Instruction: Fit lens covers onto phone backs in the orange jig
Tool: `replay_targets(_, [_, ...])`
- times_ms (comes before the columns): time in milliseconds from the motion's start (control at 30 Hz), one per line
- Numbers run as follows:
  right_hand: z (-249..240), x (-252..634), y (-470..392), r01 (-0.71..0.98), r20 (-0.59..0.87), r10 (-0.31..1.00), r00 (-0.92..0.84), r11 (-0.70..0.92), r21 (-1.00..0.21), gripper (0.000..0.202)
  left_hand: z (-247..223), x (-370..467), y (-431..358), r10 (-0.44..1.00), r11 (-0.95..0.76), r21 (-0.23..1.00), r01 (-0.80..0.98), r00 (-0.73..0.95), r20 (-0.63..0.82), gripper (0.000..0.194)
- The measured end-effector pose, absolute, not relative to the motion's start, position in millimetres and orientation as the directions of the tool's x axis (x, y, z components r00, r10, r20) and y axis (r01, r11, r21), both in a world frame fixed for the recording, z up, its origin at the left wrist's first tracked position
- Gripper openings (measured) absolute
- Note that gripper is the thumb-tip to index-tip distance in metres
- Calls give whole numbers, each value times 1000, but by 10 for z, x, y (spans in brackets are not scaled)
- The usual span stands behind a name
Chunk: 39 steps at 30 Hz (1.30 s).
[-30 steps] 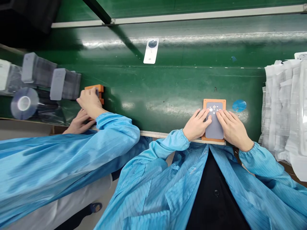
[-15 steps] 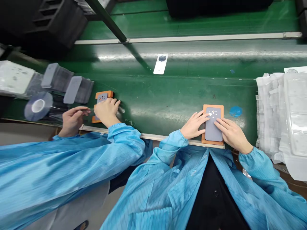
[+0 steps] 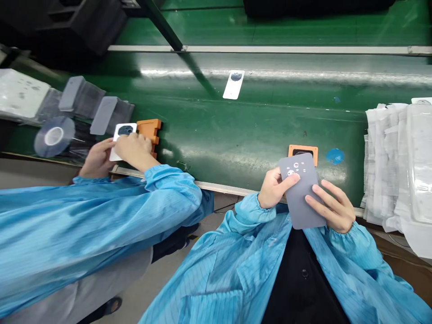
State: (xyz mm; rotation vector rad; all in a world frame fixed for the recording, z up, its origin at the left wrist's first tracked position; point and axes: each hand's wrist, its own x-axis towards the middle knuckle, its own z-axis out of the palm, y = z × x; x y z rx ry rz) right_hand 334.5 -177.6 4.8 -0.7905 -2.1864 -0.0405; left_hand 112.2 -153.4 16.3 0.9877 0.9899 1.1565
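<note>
A grey phone back panel point(image 3: 305, 200) with small camera holes at its top is held tilted above the bench's front edge. My left hand point(image 3: 274, 186) grips its left side, thumb across the face near the holes and the other fingers hidden behind. At the right edge, my right hand point(image 3: 334, 207) rests fingertips on the panel's face; its thumb is out of sight. Partly covered behind the panel lies an orange fixture point(image 3: 313, 150), with a dark recess showing at its top.
At left, a co-worker's hands hold a white phone back panel point(image 3: 116, 155) beside another orange fixture point(image 3: 148, 130). A white panel point(image 3: 233, 84) lies mid-bench, a blue round sticker point(image 3: 335, 156) right of my fixture. Stacked packaged trays point(image 3: 388, 157) stand right; a tape roll point(image 3: 54, 137) sits far left.
The grey panel has come out of the orange fixture and up toward me in my hands. The co-worker now has a white panel in hand, off the other fixture.
</note>
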Motion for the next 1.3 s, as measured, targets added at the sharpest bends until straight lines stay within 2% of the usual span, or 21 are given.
replay_targets(100, [77, 3318, -1768, 534, 721, 541, -434, 799, -278, 53, 377, 1151, -1586, 994, 104, 975, -198, 35, -99, 51])
replay_targets(200, [109, 3227, -1728, 523, 754, 635, -171, 707, -477, 51, 463, 1151, -1601, 997, 79, 986, -149, 13, -78, 50])
replay_targets(267, [167, 3152, -1707, 464, 669, 743, -40, 606, -646, 42, 482, 1155, -1604, 999, 51, 994, -97, 21, -49, 49])
replay_targets(333, [250, 3089, -1694, 390, 540, 842, 7, 495, -776, 32, 496, 1172, -1607, 999, 8, 999, -39, 32, -6, 47])
replay_targets(467, [399, 3018, -1657, 289, 335, 942, -29, 329, -899, 27, 540, 1225, -1624, 994, -104, 993, 62, 33, 102, 44])
replay_targets(600, [443, 3008, -1602, 233, 227, 970, -91, 242, -942, 14, 581, 1253, -1639, 980, -199, 973, 119, 28, 197, 39])
replay_targets(700, [432, 3027, -1581, 173, 184, 977, -105, 200, -964, 13, 585, 1256, -1641, 971, -238, 962, 134, 38, 235, 40])
replay_targets(800, [429, 3038, -1582, 148, 149, 984, -98, 163, -976, 14, 566, 1258, -1634, 975, -220, 965, 143, 50, 215, 42])
replay_targets(1000, [446, 3025, -1583, 207, 151, 986, -73, 163, -965, 16, 525, 1263, -1614, 990, -134, 984, 115, 49, 129, 43])
replay_targets(1300, [421, 3041, -1575, 65, 56, 993, -103, 63, -996, 15, 527, 1271, -1616, 992, -123, 988, 90, 26, 121, 39])
